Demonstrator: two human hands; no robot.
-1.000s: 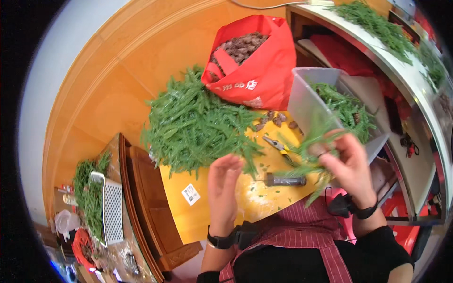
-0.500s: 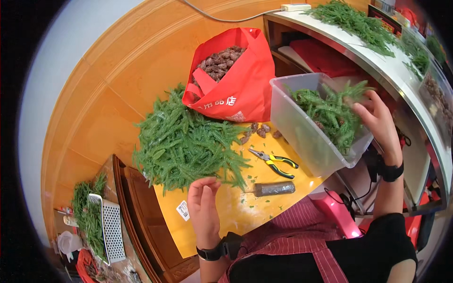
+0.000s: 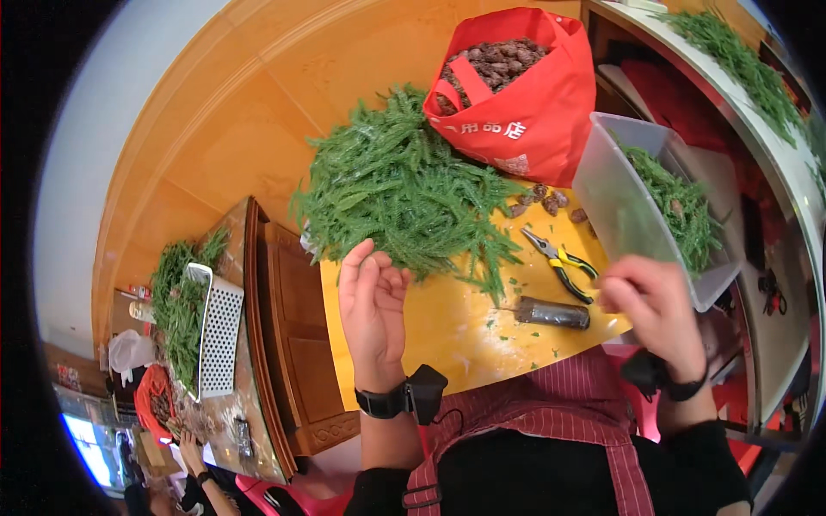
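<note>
My left hand (image 3: 374, 301) is raised at the near side of a heap of green artificial pine sprigs (image 3: 396, 185), its fingers loosely curled and apart, with nothing visible in them. My right hand (image 3: 656, 305) is in front of the clear plastic bin (image 3: 624, 193), its fingers bent and blurred by motion; whether it holds anything is hidden. Inside the bin lie pine sprigs with small cones (image 3: 675, 202). Between my hands, yellow-and-black long-nose pliers (image 3: 559, 260) and a dark wrapped cylinder (image 3: 552, 313) with a thin rod at one end rest on the yellow tabletop (image 3: 422, 344).
A red bag (image 3: 538, 125) full of brown pine cones stands behind the heap, with several loose cones (image 3: 542, 199) before it. At left, a white perforated basket (image 3: 221, 331) of sprigs stands on another table, near another person's hand (image 3: 191, 451). More sprigs lie on a shelf (image 3: 779, 129) at right.
My right hand has left the sprigs at the bin and moved toward the table's near right. The view has shifted, bringing another person at lower left into sight. My left hand stays by the heap.
</note>
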